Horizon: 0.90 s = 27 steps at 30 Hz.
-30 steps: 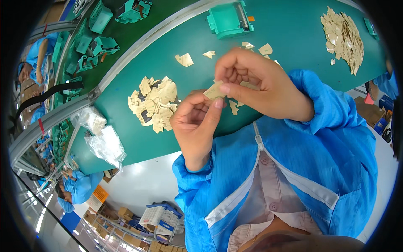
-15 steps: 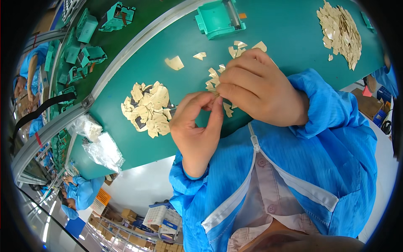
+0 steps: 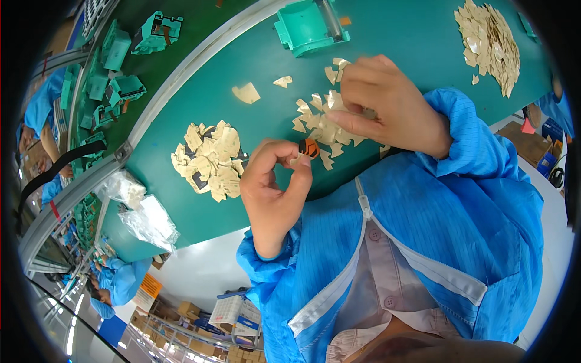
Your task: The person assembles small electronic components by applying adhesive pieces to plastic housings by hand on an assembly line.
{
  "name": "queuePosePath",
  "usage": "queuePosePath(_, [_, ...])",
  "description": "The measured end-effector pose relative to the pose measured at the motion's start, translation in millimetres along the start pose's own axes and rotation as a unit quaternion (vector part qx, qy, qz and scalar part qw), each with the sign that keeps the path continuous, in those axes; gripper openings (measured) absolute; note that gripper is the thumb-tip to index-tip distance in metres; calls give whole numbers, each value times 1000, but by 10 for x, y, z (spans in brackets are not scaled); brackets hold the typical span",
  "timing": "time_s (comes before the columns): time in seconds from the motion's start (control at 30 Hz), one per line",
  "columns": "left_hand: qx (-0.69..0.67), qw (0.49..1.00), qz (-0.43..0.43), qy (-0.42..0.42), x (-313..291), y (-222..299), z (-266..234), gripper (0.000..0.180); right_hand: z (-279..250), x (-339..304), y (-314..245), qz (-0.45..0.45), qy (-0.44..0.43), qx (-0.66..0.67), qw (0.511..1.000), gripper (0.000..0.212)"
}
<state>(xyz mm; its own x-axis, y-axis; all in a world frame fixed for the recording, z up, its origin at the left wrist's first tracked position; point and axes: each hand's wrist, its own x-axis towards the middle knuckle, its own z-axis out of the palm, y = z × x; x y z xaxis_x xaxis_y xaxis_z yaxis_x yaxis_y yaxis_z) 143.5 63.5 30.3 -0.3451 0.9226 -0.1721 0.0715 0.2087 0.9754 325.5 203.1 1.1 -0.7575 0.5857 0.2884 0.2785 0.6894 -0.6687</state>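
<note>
My left hand (image 3: 272, 190) pinches a small round orange-and-black part (image 3: 311, 148) between thumb and forefinger. A cream sliver shows at the same fingertips; how it sits against the part is hidden. My right hand (image 3: 387, 106) is apart from the left, over loose cream pieces (image 3: 331, 130) on the green table. Its thumb is stretched out, the other fingers are bent, and I see nothing held. Left of my left hand lies a heap of cream pieces (image 3: 224, 145) with dark bits among them. Two single cream pieces (image 3: 247, 93) lie farther off.
A teal plastic housing (image 3: 308, 27) with a dark roller stands at the far side. At the far right is a large cream pile (image 3: 493, 51). Clear plastic bags (image 3: 148, 218) lie at the left. Beyond a metal rail (image 3: 181, 69) are more teal housings (image 3: 156, 33); people work there.
My hands have come apart: the right moved right and up from the left, over the loose pieces. The orange-and-black part now shows at my left fingertips.
</note>
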Motion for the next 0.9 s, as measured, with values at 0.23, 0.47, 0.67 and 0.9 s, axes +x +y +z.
queuePosePath(0.23, [170, 976, 63, -124, 165, 77, -38, 13, 99, 75, -195, 20, -38, 211, 977, 15])
queuePosePath(0.47, [-3, 999, 38, -36, 46, -64, 8, 26, 150, 37, -270, 206, -93, 459, 859, 14])
queuePosePath(0.67, [-191, 980, 5, 56, -19, -231, 174, 23, 282, 19, -390, 271, 2, 617, 739, 16])
queuePosePath(0.9, [-225, 972, -31, 58, -17, -149, 129, 18, 215, 20, -398, 219, 49, 590, 776, 18])
